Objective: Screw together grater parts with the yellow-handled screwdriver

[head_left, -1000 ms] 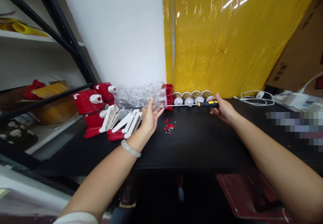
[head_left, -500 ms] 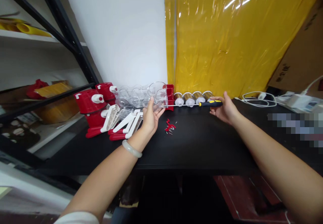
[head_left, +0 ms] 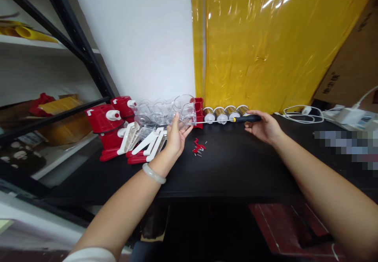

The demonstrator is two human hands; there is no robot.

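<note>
My left hand [head_left: 175, 138] grips a clear plastic container [head_left: 184, 110] lying on its side at the back of the black table [head_left: 230, 167]. My right hand [head_left: 264, 127] holds a screwdriver [head_left: 236, 119] by its black and yellow handle. Its thin metal shaft points left, and the tip reaches the container's right end. A small pile of red pieces and screws [head_left: 198, 148] lies on the table between my hands.
Red bases [head_left: 102, 122] and white crank handles [head_left: 147, 144] lie left of the container. Several gold-wound spools [head_left: 226, 113] stand against the yellow plastic sheet [head_left: 265, 41]. White cables [head_left: 298, 114] and a cardboard box [head_left: 351, 69] are at the right; a black shelf rack [head_left: 73, 45] stands left.
My right hand has shifted slightly right along the screwdriver handle and turned on it. My left hand and the container have stayed still.
</note>
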